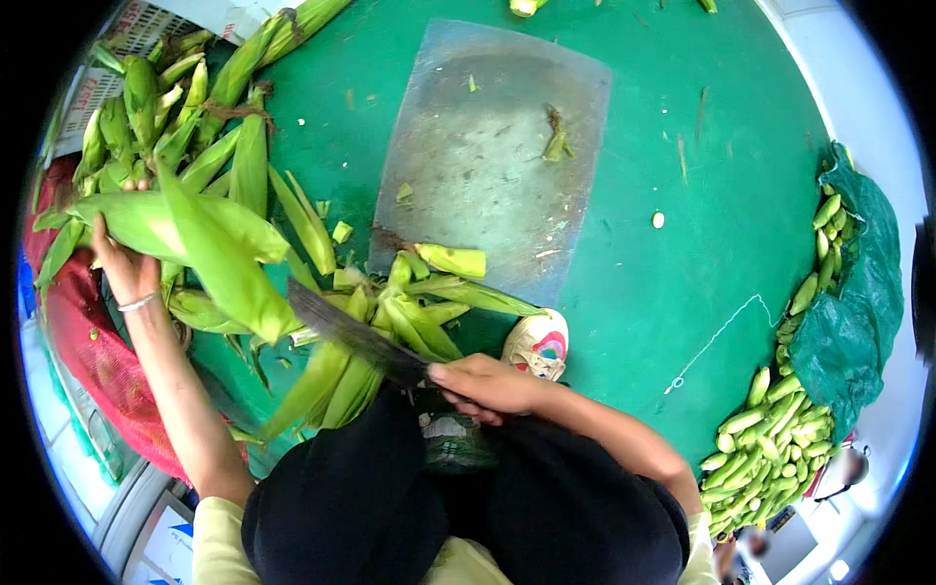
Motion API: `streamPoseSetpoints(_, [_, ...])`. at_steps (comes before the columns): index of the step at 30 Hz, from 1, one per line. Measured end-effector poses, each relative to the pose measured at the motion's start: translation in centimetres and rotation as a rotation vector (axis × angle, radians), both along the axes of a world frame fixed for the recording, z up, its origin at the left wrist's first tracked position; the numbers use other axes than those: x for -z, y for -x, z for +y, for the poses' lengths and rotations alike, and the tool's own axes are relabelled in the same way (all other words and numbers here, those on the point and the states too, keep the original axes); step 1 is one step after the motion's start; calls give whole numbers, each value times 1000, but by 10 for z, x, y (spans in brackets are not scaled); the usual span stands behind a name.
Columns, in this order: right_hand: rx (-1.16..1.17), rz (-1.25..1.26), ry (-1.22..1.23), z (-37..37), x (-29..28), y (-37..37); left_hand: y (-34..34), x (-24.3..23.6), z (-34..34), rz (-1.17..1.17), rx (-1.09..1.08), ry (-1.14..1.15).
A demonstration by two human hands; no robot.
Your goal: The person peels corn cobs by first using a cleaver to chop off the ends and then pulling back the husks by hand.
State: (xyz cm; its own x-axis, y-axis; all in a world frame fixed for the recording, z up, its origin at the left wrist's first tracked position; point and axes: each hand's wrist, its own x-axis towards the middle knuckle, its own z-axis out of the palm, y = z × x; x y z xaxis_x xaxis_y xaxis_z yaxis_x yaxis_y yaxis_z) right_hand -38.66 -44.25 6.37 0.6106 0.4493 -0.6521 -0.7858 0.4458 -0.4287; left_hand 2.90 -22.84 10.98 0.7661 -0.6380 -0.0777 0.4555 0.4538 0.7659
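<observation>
My left hand (127,268) is closed round an ear of corn (185,219) in its green husk, at the left; fingertips show past its far side. A broad leaf or second ear, slightly blurred, slants from it toward the middle. My right hand (487,383) grips a knife (356,336) in front of my knees. Its dark, wide blade points left and away from me, over a heap of cut husks and stalk ends (405,317). The knife's handle is hidden in my fist. Blade and held ear appear apart.
More unhusked corn (141,97) fills the far left by a white crate (93,88). A red mesh sack (102,370) lies left. A clear sheet (497,146) covers part of the green floor (673,127). Green pods or small cobs (770,448) spill beside a green sack (858,302).
</observation>
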Motion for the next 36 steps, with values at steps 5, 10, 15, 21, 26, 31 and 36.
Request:
streamPoseSetpoints(5, [169,-183,694,-30,-24,11,4,-37,-27,-46,-383,-422])
streamPoseSetpoints(10, [500,-275,1240,-61,-38,-34,54,-7,-92,149,-359,-426])
streamPoseSetpoints(15, [631,-300,1218,-91,-38,-48,87,16,-153,-69,5,-477])
streamPoseSetpoints(21, [752,-59,1196,-97,1,1,143,73,-281,-1380,707,-1135])
streamPoseSetpoints(26, [593,23,1188,-90,23,14,188,119,-311,-1604,932,-1415])
streamPoseSetpoints(31, [475,41,1216,-88,55,21,170,78,-257,-1627,861,-1452])
streamPoseSetpoints(36, [549,56,1103,-94,52,14,143,88,-208,-1521,786,-1352])
